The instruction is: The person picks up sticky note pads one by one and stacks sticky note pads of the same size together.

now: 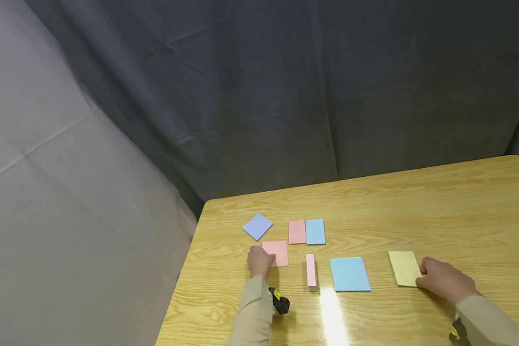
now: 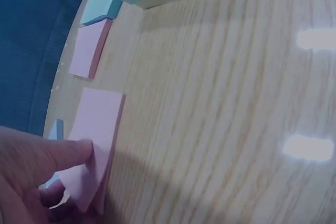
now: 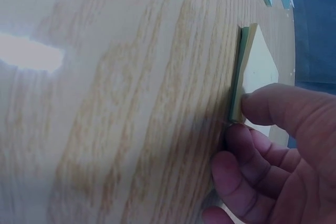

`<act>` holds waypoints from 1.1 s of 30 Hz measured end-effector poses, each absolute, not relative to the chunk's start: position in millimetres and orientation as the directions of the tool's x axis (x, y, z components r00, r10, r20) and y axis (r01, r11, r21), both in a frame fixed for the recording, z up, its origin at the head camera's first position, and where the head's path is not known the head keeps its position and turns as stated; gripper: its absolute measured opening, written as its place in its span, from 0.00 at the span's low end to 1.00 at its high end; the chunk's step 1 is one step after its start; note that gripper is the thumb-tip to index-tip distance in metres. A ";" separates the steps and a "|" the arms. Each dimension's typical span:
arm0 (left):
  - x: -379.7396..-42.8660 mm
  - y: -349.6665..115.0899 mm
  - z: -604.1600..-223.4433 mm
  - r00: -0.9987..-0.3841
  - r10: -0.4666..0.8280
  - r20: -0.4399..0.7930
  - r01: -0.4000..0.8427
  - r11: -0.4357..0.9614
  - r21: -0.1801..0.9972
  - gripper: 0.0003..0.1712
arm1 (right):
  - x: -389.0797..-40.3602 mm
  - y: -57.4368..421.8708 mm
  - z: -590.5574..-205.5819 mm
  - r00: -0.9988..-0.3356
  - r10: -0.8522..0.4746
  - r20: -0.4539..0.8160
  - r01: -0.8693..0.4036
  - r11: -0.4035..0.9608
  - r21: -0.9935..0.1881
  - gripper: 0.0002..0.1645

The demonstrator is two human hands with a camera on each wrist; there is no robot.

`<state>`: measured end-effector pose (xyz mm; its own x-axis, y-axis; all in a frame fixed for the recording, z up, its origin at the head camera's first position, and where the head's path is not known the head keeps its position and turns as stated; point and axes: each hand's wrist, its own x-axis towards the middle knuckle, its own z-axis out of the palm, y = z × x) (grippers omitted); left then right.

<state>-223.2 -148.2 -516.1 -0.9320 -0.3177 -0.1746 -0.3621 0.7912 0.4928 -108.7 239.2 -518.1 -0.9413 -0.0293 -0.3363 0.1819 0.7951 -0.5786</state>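
Observation:
My left hand [image 1: 260, 262] pinches the near left corner of a square pink sticky note pad [image 1: 278, 251]. In the left wrist view its thumb lies on top and the fingers go under the corner, where the sheets bend and part. To the right, my right hand [image 1: 447, 279] pinches the edge of a yellow sticky note pad [image 1: 402, 267]. Its thumb presses on the top and the other fingers curl at the near side. A green layer [image 3: 239, 72] shows beneath the yellow in the right wrist view. Parts of both pads are hidden by the fingers.
Between the hands are a pink-topped stack standing on its side [image 1: 311, 271] and a large blue pad [image 1: 350, 275]. Farther back lie a purple pad [image 1: 257, 227], a small pink pad [image 1: 297, 232] and a small blue pad [image 1: 315, 232]. Dark curtain [image 1: 259, 105] hangs behind the wooden table [image 1: 471, 211].

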 end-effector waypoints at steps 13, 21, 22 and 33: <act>-215.6 -133.0 -515.3 -0.946 -0.293 -0.141 -0.325 0.847 0.421 0.41 | -110.2 240.5 -512.5 -0.927 -0.044 -0.373 0.194 0.794 -0.577 0.13; -216.6 -132.7 -518.1 -0.922 -0.355 -0.153 -0.384 0.806 0.450 0.39 | -110.0 240.2 -514.5 -0.927 -0.037 -0.372 0.199 0.794 -0.575 0.13; -215.9 -132.0 -513.8 -0.917 -0.358 -0.174 -0.397 0.795 0.459 0.38 | -109.8 240.1 -514.1 -0.927 -0.038 -0.373 0.199 0.794 -0.575 0.13; -217.6 -138.2 -518.0 -0.919 -0.354 -0.177 -0.394 0.793 0.464 0.35 | -109.5 239.6 -516.2 -0.924 -0.037 -0.381 0.203 0.795 -0.571 0.13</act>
<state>-217.6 -138.2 -518.0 -0.9186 -0.3535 -0.1766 -0.3945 0.7934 0.4636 -109.5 239.6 -516.2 -0.9237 -0.0373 -0.3812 0.2034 0.7955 -0.5708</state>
